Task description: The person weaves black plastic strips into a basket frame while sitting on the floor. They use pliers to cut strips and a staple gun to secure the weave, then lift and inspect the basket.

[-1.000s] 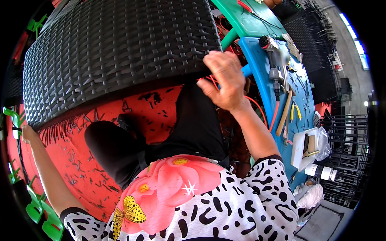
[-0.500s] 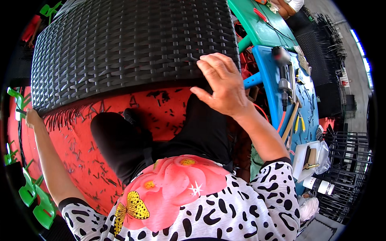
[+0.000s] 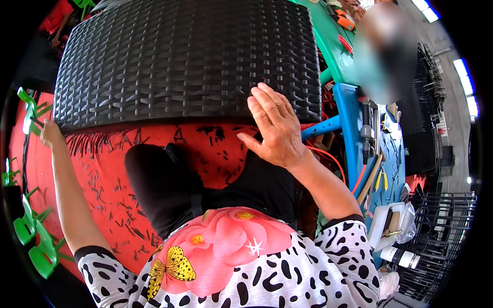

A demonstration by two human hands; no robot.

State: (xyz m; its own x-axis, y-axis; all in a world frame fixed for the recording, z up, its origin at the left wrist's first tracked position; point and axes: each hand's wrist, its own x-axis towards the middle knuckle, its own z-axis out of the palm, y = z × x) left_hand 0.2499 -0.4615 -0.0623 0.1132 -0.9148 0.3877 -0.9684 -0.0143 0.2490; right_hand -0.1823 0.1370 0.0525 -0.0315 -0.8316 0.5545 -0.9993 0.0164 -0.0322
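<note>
A large black wicker furniture piece (image 3: 187,66), woven from flat glossy strips, fills the space in front of me. My right hand (image 3: 275,128) is open near its front edge on the right, fingers stretched toward the weave and thumb apart; whether the fingertips touch it is hard to tell. At the left front corner, my left hand (image 3: 52,134) is closed, its fingers partly turned away. A short dark end pokes out beside that hand, too small to name. Loose strip ends (image 3: 88,142) hang like a fringe under the left front edge.
Red floor covering (image 3: 108,190) is strewn with black scraps. To the right, a blue stool or table (image 3: 345,120) carries a power tool (image 3: 366,131), a hammer, yellow-handled pliers (image 3: 381,179) and a white tray (image 3: 379,226). Green chairs (image 3: 43,256) stand left; a blurred person (image 3: 385,56) is far right.
In my view, the wicker piece has shifted slightly right and down, and so have both hands' surroundings. A blurred person has come into view at the upper right. My hands keep similar poses.
</note>
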